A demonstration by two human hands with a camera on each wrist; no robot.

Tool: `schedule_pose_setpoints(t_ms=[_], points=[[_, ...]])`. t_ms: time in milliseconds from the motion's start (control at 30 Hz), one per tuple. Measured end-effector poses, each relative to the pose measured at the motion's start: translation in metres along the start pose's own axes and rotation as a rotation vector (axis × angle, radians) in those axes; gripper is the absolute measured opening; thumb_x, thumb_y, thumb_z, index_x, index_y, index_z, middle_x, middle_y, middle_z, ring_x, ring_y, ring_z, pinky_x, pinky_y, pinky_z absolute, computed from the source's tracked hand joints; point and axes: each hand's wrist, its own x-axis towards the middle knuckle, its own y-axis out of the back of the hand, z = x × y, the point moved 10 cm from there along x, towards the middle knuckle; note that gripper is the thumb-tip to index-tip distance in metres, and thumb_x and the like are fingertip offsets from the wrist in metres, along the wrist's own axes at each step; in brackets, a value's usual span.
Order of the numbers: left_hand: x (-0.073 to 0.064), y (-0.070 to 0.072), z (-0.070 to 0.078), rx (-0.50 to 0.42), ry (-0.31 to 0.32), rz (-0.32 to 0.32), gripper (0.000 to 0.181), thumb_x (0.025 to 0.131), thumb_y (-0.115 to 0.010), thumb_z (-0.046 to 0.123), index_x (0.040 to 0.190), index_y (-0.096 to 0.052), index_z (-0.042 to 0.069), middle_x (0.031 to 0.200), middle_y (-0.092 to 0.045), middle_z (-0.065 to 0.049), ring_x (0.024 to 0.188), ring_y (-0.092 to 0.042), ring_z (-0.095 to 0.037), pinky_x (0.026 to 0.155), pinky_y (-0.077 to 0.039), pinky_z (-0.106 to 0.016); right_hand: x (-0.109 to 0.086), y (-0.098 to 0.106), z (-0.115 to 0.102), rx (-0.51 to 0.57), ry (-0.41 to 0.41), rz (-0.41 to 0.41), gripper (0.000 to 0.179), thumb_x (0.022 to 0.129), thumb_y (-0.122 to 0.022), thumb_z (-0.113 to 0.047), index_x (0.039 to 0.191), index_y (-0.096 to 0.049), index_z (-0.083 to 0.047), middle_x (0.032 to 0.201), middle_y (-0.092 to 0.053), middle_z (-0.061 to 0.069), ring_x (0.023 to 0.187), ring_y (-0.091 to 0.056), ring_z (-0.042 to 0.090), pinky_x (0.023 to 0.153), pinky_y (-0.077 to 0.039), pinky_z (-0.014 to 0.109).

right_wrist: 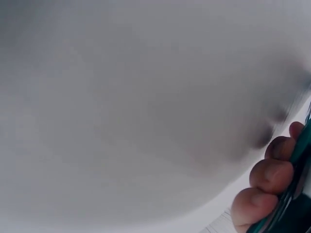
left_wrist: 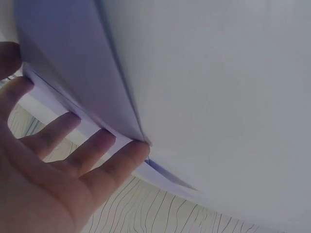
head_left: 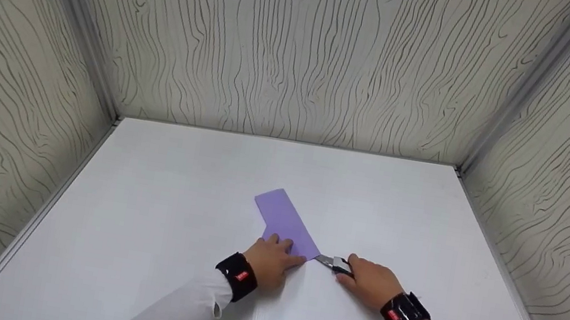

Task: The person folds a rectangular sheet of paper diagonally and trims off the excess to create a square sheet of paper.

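Observation:
A folded sheet of purple paper (head_left: 289, 221) lies at a slant near the middle of the white table. My left hand (head_left: 271, 264) presses its near end with spread fingers; in the left wrist view the fingertips (left_wrist: 104, 138) touch the lower edge of the paper (left_wrist: 73, 53), which shows a fold and a lifted flap. With my right hand (head_left: 371, 283) I grip a utility knife (head_left: 341, 266), its blade extended and the tip at the paper's near right corner. The right wrist view catches curled fingers (right_wrist: 269, 177) around the knife's dark green handle (right_wrist: 286, 199).
The white table (head_left: 173, 182) stretches out around the paper. Wood-grain-patterned panels (head_left: 302, 54) stand at the back and on both sides, with grey metal strips at their corners. Black bands (head_left: 238, 277) circle both wrists below white sleeves.

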Motion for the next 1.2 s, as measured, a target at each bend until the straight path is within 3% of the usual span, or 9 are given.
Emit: schedule_pose_setpoints(t_ms=[300, 567, 867, 1200], points=[[-0.001, -0.003, -0.003, -0.035, -0.005, -0.012, 0.065, 0.097, -0.065, 0.021, 0.155, -0.057, 0.048, 0.154, -0.061, -0.010, 0.132, -0.060, -0.034, 0.105, -0.059, -0.052, 0.000, 0.002, 0.000, -0.009, 0.012, -0.007, 0.032, 0.104, -0.070, -0.043, 0.105, -0.059, -0.013, 0.075, -0.044, -0.006, 0.068, -0.043, 0.012, 0.061, -0.033, 0.028], [-0.003, -0.004, -0.004, -0.002, -0.026, -0.006, 0.069, 0.095, -0.066, 0.021, 0.155, -0.055, 0.052, 0.156, -0.060, -0.008, 0.131, -0.060, -0.032, 0.106, -0.058, -0.050, 0.003, 0.001, -0.006, 0.011, 0.028, -0.019, 0.031, 0.104, -0.069, -0.044, 0.102, -0.057, -0.015, 0.075, -0.045, -0.006, 0.067, -0.044, 0.012, 0.060, -0.037, 0.029], [-0.003, -0.007, -0.003, -0.001, -0.029, -0.038, 0.069, 0.097, -0.065, 0.022, 0.158, -0.051, 0.051, 0.161, -0.056, -0.008, 0.138, -0.057, -0.033, 0.114, -0.055, -0.052, 0.003, 0.001, -0.006, 0.000, 0.064, 0.010, 0.032, 0.104, -0.069, -0.045, 0.100, -0.055, -0.016, 0.073, -0.042, -0.008, 0.065, -0.042, 0.010, 0.057, -0.033, 0.026], [-0.012, 0.005, -0.003, -0.038, -0.029, -0.070, 0.069, 0.098, -0.063, 0.018, 0.157, -0.052, 0.052, 0.162, -0.055, -0.006, 0.140, -0.056, -0.032, 0.117, -0.054, -0.051, 0.004, 0.004, -0.009, -0.034, 0.074, 0.030, 0.034, 0.103, -0.071, -0.046, 0.099, -0.055, -0.017, 0.074, -0.045, -0.008, 0.066, -0.042, 0.010, 0.059, -0.034, 0.027]])
